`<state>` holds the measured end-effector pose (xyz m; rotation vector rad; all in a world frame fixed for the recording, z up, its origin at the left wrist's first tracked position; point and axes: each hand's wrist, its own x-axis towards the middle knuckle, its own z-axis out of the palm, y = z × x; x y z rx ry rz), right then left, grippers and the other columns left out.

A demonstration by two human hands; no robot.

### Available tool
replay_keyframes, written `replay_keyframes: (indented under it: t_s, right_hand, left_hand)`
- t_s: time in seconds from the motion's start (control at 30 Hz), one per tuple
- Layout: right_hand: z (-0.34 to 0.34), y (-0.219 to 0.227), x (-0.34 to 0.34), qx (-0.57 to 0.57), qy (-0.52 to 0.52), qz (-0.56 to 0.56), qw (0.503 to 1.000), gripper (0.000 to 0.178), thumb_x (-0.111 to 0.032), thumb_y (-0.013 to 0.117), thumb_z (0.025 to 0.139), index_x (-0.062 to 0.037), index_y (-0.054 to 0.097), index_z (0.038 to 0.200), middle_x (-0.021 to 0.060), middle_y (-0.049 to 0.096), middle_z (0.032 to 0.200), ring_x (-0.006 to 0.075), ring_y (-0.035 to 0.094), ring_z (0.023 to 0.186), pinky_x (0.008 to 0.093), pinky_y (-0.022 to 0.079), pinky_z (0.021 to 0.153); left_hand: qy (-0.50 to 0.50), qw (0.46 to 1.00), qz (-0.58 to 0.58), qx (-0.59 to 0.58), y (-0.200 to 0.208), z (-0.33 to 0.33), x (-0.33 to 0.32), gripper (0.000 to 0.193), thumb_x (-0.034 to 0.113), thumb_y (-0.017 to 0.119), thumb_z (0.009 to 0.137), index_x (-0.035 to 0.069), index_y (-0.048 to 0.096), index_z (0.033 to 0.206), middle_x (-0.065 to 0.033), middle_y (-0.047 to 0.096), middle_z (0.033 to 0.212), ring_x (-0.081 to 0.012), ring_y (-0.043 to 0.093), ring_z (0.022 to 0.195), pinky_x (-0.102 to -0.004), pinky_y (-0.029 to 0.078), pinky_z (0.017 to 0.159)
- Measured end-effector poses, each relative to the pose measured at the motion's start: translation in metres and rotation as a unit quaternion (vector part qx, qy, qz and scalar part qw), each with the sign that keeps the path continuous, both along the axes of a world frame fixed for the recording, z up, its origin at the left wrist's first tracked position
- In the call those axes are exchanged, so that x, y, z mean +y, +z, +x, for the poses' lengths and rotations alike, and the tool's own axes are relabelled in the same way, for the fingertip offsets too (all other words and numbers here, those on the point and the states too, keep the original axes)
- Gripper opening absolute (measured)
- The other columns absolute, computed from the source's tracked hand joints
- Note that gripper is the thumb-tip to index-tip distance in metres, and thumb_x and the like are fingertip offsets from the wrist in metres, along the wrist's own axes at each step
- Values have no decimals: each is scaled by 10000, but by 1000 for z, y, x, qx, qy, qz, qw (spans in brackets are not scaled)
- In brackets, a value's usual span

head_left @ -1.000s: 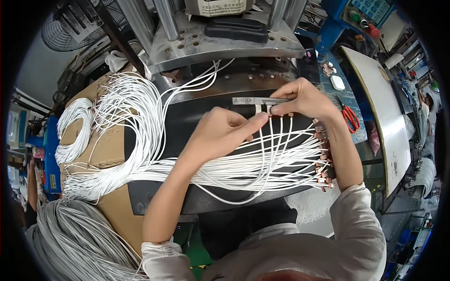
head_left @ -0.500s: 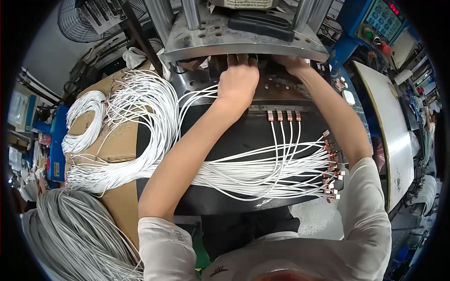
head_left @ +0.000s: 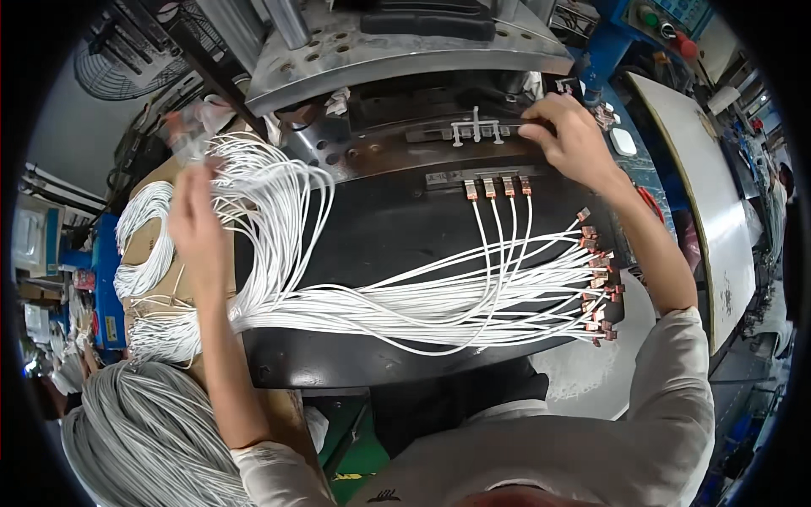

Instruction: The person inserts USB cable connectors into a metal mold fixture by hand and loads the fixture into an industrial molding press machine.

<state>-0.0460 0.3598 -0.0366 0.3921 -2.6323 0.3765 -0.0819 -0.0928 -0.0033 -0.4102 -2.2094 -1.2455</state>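
My left hand (head_left: 196, 215) is at the left, closed and smeared by motion, on several white cables (head_left: 291, 173) that loop back toward the black table. Blurred orange-tipped ends stick out beyond its fingers. My right hand (head_left: 574, 139) is at the press, thumb and fingers apart and nothing visible between them. Just left of its fingertips, a pale grey branched plastic piece (head_left: 477, 129) stands on the dark metal mould. Nearer me, several white cables with copper-coloured connectors (head_left: 490, 188) lie side by side at the table's far edge.
A thick white cable bundle (head_left: 422, 308) crosses the black table (head_left: 363, 228), its connectors bunched at the right. The press's heavy steel plate (head_left: 405, 63) overhangs the mould. A white coil (head_left: 144, 270) rests on cardboard; a grey cable coil (head_left: 152, 422) sits at lower left.
My left hand has moved from under the press to the left, carrying white cables. My right hand has drawn back toward me, and the branched plastic piece has come into sight.
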Motion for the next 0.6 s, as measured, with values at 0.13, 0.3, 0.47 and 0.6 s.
replay_keyframes:
  t_s: [0.13,0.3,0.47,0.6]
  right_hand:
    - [4,4,-14,0,53,-21,998,237,-190,708,881,12,692,1006,147,654,924,327,613,749,389,496,712]
    - [-12,15,-37,-46,147,10,988,238,-159,745,842,12,693,999,110,659,895,311,609,695,395,496,690]
    - [37,53,21,-410,139,-4,902,237,-124,708,862,11,670,1053,133,656,1008,328,624,843,418,492,769]
    - [55,25,8,-174,87,77,978,222,-116,644,918,-1,658,1107,151,648,1112,300,624,972,404,484,851]
  left_hand:
    - [154,941,-278,112,-8,6,14,329,175,606,951,-6,593,1226,-200,617,1200,-336,583,1121,-420,435,980]
    - [-169,940,-292,50,-10,88,137,344,197,721,863,11,651,1145,-137,622,1199,-327,580,1125,-405,426,972]
    - [-252,923,-287,46,-22,121,144,382,267,731,846,12,661,1122,-126,611,1183,-316,564,1103,-443,415,936]
    - [-260,917,-300,42,-31,123,194,406,343,713,876,-9,657,1070,-153,609,1121,-331,567,1058,-464,463,869]
